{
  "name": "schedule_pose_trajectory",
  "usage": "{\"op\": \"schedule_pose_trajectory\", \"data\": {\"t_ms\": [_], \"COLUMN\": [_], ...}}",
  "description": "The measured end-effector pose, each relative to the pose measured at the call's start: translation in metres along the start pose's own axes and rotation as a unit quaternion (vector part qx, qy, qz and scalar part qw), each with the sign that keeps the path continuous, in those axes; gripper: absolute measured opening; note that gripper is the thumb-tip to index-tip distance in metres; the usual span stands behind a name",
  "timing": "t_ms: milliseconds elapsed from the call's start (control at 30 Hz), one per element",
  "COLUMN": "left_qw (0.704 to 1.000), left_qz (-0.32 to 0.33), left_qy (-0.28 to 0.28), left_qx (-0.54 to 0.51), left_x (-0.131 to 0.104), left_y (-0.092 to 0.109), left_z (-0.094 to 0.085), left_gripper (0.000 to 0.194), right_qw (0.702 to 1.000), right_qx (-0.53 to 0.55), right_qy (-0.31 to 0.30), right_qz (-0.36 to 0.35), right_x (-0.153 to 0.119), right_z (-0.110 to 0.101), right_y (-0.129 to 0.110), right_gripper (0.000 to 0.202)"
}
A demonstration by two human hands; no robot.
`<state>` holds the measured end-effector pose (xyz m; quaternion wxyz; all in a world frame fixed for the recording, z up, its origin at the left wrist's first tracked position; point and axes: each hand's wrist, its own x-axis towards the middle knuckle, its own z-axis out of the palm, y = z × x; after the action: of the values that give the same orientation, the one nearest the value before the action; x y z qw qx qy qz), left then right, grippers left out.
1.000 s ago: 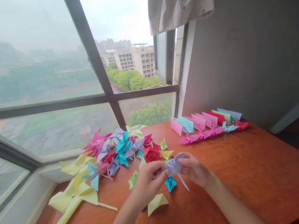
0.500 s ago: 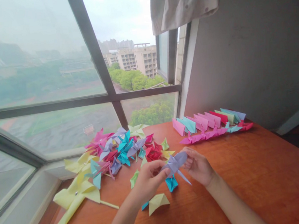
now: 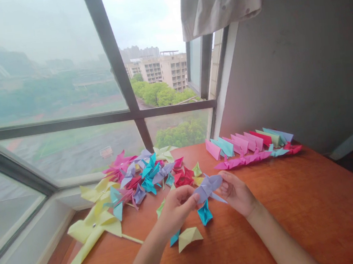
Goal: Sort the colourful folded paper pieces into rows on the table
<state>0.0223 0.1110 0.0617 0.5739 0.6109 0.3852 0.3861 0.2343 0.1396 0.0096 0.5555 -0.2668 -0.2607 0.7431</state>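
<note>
A lavender origami crane (image 3: 207, 189) is held up between my two hands over the wooden table (image 3: 286, 217). My left hand (image 3: 178, 205) pinches one wing between thumb and fingers. At the other wing, the thumb and fingers of my right hand (image 3: 237, 193) are closed on the paper. A pointed end of the crane slants down to the right. Below it on the table sits a small blue folded piece (image 3: 205, 214). Nearer to me lie a pale yellow folded paper (image 3: 190, 237) and a blue piece (image 3: 175, 238), partly behind my left wrist.
A pile of colourful origami (image 3: 149, 174) lies at the left by the window. Yellow pinwheels (image 3: 94, 224) stretch over the table's left edge. Folded paper planes (image 3: 243, 142) stand in a row at the back right, with pink cranes (image 3: 242, 160) lined up before them.
The crane has tilted slightly in my hands, its lower point swinging up a little. Both hands keep their pinch. The whole view has shifted slightly.
</note>
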Motion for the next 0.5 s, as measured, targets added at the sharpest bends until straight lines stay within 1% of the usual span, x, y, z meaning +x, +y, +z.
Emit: {"op": "schedule_pose_trajectory", "data": {"t_ms": [100,167,233,267,300,333,400,433,500], "left_qw": [1.000,0.999,0.999,0.998,0.997,0.996,0.995,0.995,0.996], "left_qz": [-0.009,-0.013,-0.010,-0.005,0.000,0.005,0.013,0.015,0.017], "left_qy": [0.015,0.031,0.049,0.061,0.073,0.085,0.098,0.098,0.082], "left_qx": [-0.016,-0.022,-0.022,-0.017,-0.010,-0.003,0.009,0.012,0.015], "left_x": [0.001,0.002,0.002,0.003,0.003,0.003,0.004,0.004,0.004], "left_y": [0.001,0.002,0.003,0.004,0.004,0.004,0.002,0.001,-0.001], "left_z": [-0.001,-0.002,-0.002,-0.003,-0.003,-0.002,-0.001,0.000,0.002], "left_gripper": [0.032,0.031,0.031,0.031,0.031,0.031,0.031,0.030,0.029], "right_qw": [0.996,0.983,0.950,0.926,0.901,0.879,0.843,0.828,0.801], "right_qx": [-0.063,-0.140,-0.237,-0.284,-0.328,-0.367,-0.438,-0.467,-0.507], "right_qy": [0.038,0.079,0.131,0.151,0.157,0.146,0.088,0.061,0.040], "right_qz": [-0.041,-0.087,-0.156,-0.198,-0.236,-0.267,-0.299,-0.305,-0.315], "right_x": [0.003,0.003,0.002,0.000,-0.003,-0.006,-0.011,-0.014,-0.016], "right_z": [-0.002,-0.003,-0.003,-0.002,-0.002,-0.001,0.002,0.004,0.008], "right_y": [0.002,0.005,0.007,0.009,0.010,0.011,0.013,0.015,0.017], "right_gripper": [0.029,0.024,0.023,0.024,0.024,0.025,0.025,0.024,0.017]}}
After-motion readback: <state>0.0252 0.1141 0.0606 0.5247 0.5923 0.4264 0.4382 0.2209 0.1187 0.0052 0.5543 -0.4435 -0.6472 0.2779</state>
